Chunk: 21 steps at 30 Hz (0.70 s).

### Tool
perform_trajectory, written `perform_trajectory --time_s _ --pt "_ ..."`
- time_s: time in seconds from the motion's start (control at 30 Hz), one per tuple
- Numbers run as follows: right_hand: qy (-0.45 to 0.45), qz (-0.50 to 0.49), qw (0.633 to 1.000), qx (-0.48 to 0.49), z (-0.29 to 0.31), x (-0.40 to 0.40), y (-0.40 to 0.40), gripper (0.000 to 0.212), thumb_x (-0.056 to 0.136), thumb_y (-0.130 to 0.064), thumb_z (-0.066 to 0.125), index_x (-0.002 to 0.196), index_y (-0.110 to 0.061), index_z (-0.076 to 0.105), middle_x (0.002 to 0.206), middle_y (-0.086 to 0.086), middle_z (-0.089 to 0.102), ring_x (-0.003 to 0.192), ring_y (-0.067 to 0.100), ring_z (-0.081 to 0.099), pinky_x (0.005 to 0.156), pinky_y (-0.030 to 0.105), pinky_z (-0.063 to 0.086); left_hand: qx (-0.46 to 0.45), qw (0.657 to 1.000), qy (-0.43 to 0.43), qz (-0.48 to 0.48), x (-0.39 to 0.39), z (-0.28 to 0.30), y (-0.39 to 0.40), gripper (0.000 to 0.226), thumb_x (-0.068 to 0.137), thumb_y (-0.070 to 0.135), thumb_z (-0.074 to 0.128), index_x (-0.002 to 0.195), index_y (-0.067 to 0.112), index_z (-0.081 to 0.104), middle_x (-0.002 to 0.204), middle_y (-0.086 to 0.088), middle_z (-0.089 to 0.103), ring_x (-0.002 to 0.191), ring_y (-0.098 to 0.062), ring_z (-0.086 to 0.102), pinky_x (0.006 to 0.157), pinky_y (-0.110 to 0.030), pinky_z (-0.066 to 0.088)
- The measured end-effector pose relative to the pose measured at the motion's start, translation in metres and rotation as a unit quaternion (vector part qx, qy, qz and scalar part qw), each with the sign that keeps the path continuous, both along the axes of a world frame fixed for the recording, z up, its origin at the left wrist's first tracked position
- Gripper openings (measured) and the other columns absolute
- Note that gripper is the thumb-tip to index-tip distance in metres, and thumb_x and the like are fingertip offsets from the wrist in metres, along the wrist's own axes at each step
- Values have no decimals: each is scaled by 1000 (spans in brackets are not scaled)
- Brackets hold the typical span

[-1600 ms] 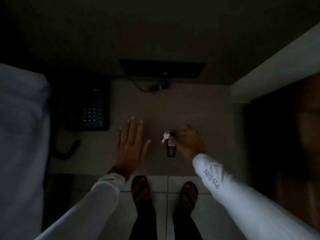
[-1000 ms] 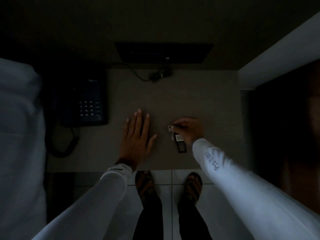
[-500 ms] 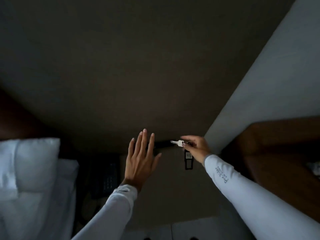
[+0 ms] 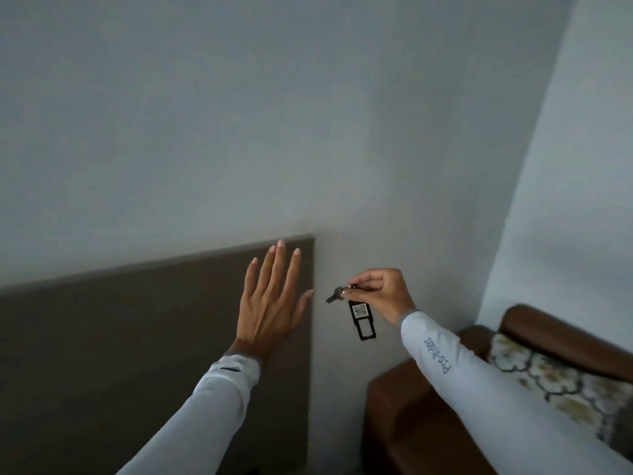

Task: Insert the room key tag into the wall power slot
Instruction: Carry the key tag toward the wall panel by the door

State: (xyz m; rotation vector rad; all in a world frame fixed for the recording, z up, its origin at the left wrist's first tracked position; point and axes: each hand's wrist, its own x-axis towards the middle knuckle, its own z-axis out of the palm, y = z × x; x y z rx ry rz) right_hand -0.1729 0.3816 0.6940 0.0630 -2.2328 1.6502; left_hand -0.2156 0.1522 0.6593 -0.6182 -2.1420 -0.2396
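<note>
head view: we pinched the key tag in our right hand, low middle. our left hand was open flat. we saw no slot yet.

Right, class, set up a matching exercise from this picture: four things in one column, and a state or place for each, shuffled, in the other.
Things
1. left hand
2. right hand
3. black rectangular plastic key tag
4. brown armchair with patterned cushion

States or places
A. hangs below pinching fingers
B. lower right corner, by the wall
C. open, fingers spread, before the dark brown wall panel
D. pinching the key ring

Pairs: 1-C, 2-D, 3-A, 4-B
</note>
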Motion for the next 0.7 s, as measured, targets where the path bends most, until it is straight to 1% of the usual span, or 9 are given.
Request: perform_trajectory --time_s 0.07,0.2,0.3,0.37,0.43,0.5,0.57,0.6,0.7 --pt "40 -44 998 -11 34 21 37 24 57 -7 91 74 -8 75 77 12 79 75 25 76 79 36 61 -6 999 25 -30 3 37 41 69 106 53 40 158 8 42 165 -26 41 151 -40 42 120 -60 43" --pt "95 -116 988 -19 84 73 111 29 59 -3 89 82 4 73 85 20 78 81 29 76 81 33 61 -10 996 42 -79 24 90 123 73 106 56 32 162 10 34 169 -24 34 155 -39 36 123 -61 37" --pt "110 -143 983 -31 112 118 170 27 67 -1 84 91 5 74 91 22 77 79 23 76 74 28 60 -4 992 53 -118 49 116 192 73 105 56 33 162 11 33 169 -23 34 155 -39 37 123 -61 37" --pt "113 -154 981 -30 125 153 213 26 74 -1 79 99 2 73 96 22 77 79 18 75 70 24 58 0 987 66 -145 71 128 242 73 105 55 35 162 11 34 169 -22 34 154 -38 38 122 -61 38" --pt "113 -161 980 -19 136 186 255 25 80 -1 73 105 -2 73 101 20 76 83 19 74 76 31 59 1 983 72 -167 94 138 292 72 105 55 35 162 11 34 169 -22 35 154 -38 38 122 -61 38" --pt "116 -179 977 -8 146 223 301 25 83 2 67 108 -4 72 106 21 75 92 26 73 86 40 59 6 978 80 -192 120 147 345 71 106 55 34 162 11 34 169 -22 35 154 -38 38 121 -61 39" --pt "122 -207 971 2 156 261 346 26 85 4 64 109 -4 71 108 23 73 98 31 72 89 43 58 11 972 90 -215 147 156 399 71 108 56 31 162 11 34 169 -22 36 154 -37 39 121 -61 40" --pt "127 -220 967 6 161 277 365 26 85 5 64 109 -3 71 108 23 73 98 31 72 87 41 59 14 970 94 -223 159 160 421 71 108 56 29 163 12 33 169 -21 36 154 -37 39 121 -60 39" --pt "142 -262 954 21 173 330 424 24 85 8 62 105 0 71 103 23 73 87 27 72 75 27 62 26 961 106 -254 201 168 493 71 108 57 28 164 13 29 170 -20 34 155 -35 37 122 -59 37"
